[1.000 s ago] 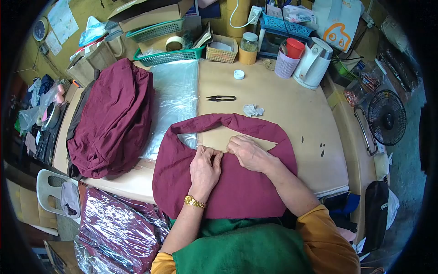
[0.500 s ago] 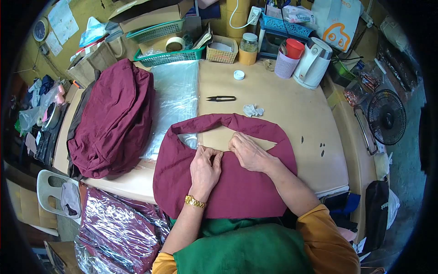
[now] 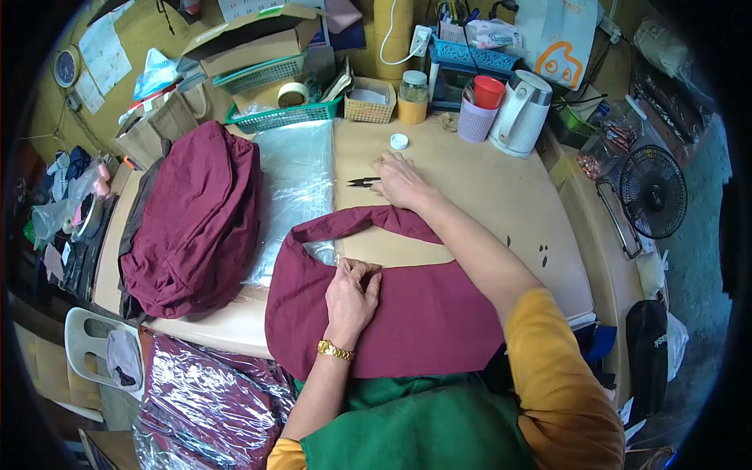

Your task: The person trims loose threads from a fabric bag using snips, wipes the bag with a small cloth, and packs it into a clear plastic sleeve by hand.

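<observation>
A maroon fabric bag piece (image 3: 423,321) with a long looped strap lies in front of me. My left hand (image 3: 352,298) is closed in a pinch on its upper edge, left of the middle. My right hand (image 3: 401,180) reaches past the strap, over the black thread snips (image 3: 363,182). Its thumb and fingers are apart around the snips' handles, which are mostly hidden; the blades point left. A white cap (image 3: 399,142) sits just beyond that hand.
A heap of maroon fabric (image 3: 196,227) and clear plastic sheets (image 3: 294,188) lie to the left. Green baskets (image 3: 286,116), a jar (image 3: 413,98), a purple cup (image 3: 476,121) and a white kettle (image 3: 521,113) stand at the back. A fan (image 3: 652,192) is at right.
My right hand has let go of the fabric edge and moved forward to the snips, which lie where they were. My left hand keeps its pinch. The view has tilted slightly.
</observation>
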`<state>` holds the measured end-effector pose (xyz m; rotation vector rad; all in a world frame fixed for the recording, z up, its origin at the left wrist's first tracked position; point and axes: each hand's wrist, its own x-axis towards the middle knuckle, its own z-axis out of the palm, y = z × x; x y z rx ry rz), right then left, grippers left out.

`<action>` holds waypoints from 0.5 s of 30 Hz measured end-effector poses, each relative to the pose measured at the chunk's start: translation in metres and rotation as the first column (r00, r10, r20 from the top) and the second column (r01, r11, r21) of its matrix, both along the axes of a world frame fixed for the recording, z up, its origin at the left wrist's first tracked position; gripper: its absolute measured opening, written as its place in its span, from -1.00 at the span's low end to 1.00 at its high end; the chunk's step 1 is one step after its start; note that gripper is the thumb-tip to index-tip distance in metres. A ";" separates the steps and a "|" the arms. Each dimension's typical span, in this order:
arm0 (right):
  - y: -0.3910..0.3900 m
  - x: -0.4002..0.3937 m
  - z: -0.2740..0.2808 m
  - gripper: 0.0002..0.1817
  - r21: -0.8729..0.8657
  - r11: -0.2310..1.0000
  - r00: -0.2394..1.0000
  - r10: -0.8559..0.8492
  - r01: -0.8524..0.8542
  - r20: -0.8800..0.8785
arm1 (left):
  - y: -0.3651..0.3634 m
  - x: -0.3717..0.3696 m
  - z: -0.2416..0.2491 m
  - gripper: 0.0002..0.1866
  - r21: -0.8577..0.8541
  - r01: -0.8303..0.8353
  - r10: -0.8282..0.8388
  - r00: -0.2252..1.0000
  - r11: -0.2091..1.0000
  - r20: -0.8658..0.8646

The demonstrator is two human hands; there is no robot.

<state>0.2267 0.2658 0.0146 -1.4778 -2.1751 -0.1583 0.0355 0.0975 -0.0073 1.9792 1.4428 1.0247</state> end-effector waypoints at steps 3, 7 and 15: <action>0.029 -0.007 -0.019 -0.73 -0.209 0.973 0.994 -0.084 0.096 0.065 | 0.001 -0.001 -0.003 -0.81 0.041 0.009 -0.009 1.000 0.999 0.004; 0.056 -0.007 -0.032 -0.74 -0.036 0.998 0.985 -0.048 0.055 0.165 | -0.002 0.000 0.003 -0.81 0.011 0.000 -0.001 1.000 1.000 0.029; -0.138 -0.023 0.041 -0.74 -0.395 0.845 0.278 -0.307 -0.361 -0.910 | -0.002 0.003 -0.004 -0.70 0.223 0.050 -0.047 0.999 0.973 -0.020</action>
